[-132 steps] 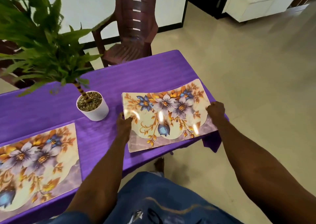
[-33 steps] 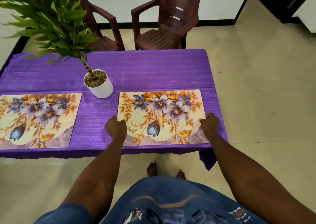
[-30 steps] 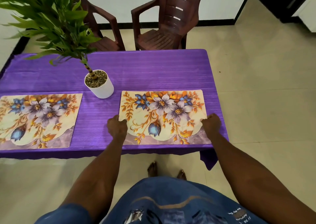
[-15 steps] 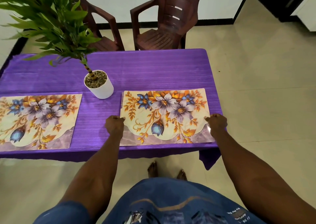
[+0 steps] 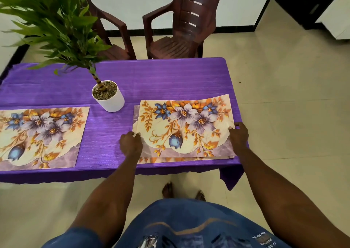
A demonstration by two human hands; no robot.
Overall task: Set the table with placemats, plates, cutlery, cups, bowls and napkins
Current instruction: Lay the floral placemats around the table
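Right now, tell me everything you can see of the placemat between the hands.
The held placemat is a glossy, stiff-looking rectangle printed with blue and lilac flowers and orange leaves on cream. The left hand and right hand grip its side edges. Its far right corner curls upward; another mat's edge shows beneath it on the purple tablecloth.

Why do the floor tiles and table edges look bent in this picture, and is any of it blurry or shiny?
Head view: the wide-angle lens bows the purple-clothed table and the tile lines; soft daylight, only faint shadows; a mild sheen on the glossy floral placemat gripped by the left hand and right hand; the green potted plant's nearest leaves look slightly soft; the rest is sharp.
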